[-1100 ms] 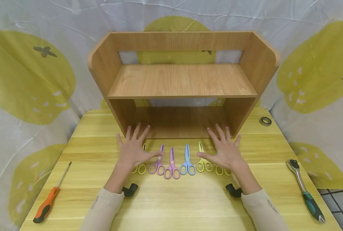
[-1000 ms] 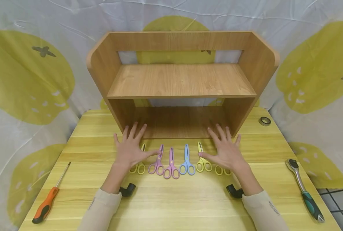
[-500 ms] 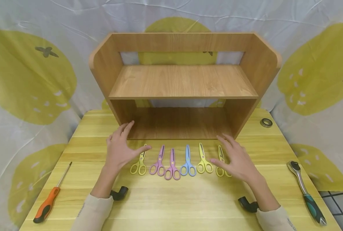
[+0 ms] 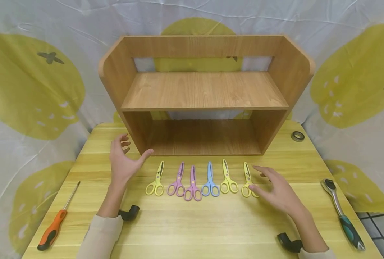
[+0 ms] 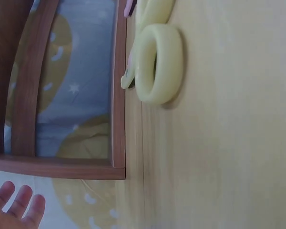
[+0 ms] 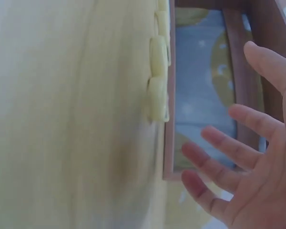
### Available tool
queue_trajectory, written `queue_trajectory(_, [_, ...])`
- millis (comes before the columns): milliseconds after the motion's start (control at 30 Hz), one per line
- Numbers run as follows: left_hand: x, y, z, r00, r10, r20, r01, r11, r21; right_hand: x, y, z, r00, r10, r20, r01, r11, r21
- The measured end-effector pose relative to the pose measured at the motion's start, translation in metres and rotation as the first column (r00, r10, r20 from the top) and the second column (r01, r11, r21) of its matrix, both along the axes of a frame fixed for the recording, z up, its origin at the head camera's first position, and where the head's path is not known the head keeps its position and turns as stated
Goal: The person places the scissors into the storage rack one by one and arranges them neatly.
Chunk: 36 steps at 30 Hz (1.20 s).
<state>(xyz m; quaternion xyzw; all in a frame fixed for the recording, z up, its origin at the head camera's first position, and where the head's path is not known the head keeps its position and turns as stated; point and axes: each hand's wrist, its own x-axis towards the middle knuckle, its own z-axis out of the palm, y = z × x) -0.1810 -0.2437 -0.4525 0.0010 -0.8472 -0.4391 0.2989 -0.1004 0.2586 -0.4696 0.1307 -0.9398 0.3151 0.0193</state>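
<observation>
Head view: bright, even, diffuse light from above, no glare. Soft short shadows under the hands and the scissors (image 4: 192,181); the lower bay of the wooden shelf (image 4: 205,93) is darker than its top board. Wide-angle bend: shelf sides splay outward, backdrop curves toward the frame edges. Focus sharp around the shelf. Both wrist views are soft; the right wrist view is smeared and washed out on the tabletop (image 6: 62,114), fingers (image 6: 214,167) blurred.

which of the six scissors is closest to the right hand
The yellow scissors at the right end of the row. The right hand lies just beside its handle loops; the other five sit farther left.
</observation>
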Motion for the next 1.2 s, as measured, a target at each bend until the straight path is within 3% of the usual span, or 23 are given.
queue_trajectory(233, [-0.008,-0.008,-0.001,0.999,0.021,0.04,-0.025,0.996,0.083,0.005,0.009,-0.013,1.0,0.009,0.009,-0.009,0.998,-0.062])
queue_trajectory(467, [-0.016,-0.012,-0.003,0.994,-0.05,0.098,0.033,0.984,0.175,0.007,0.014,-0.02,0.997,0.014,0.078,-0.004,0.992,-0.128])
queue_trajectory(700, [-0.023,-0.014,0.0,0.988,-0.061,0.145,0.043,0.991,0.127,0.013,0.015,-0.025,0.993,0.007,0.118,0.007,0.993,-0.118])
queue_trajectory(1200, [-0.028,-0.02,-0.001,0.981,-0.074,0.179,0.053,0.991,0.12,0.014,0.013,-0.039,1.0,0.0,0.017,0.001,0.998,-0.066])
